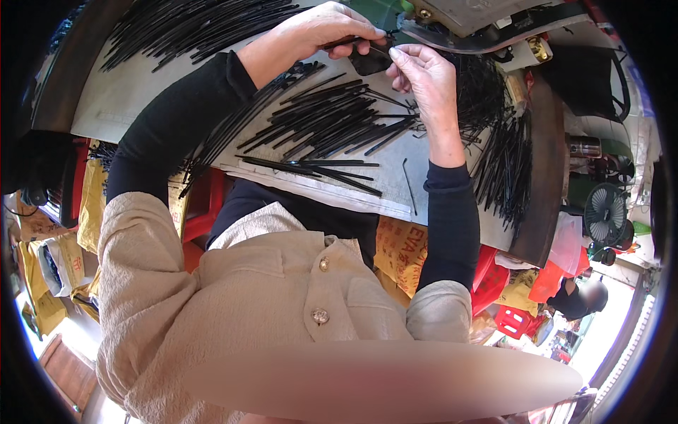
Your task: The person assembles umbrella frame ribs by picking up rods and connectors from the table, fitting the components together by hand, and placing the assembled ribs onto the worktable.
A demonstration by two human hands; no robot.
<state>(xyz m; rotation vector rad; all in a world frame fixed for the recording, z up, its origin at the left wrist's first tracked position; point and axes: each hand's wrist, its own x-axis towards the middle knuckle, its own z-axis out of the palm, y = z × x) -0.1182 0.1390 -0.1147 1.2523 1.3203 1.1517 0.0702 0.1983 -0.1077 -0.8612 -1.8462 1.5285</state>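
Observation:
At the far side of the table, my left hand (339, 30) is closed round a thin black strip (337, 44). Close to its right, my right hand (427, 71) pinches thumb against finger at the end of a thin piece; its exact kind is too small to make out. Below both hands lies a loose pile of slim black strips (325, 124) on the pale tabletop (258, 152). One thin strip with a bent end (409, 185) lies apart, near the front edge.
More black strips (205, 32) cover the far left, and another bundle (505, 169) lies at the right by the wooden table edge (547, 169). A grey metal machine part (459, 14) stands behind my hands. Farther right are a fan (607, 212) and another person (575, 300).

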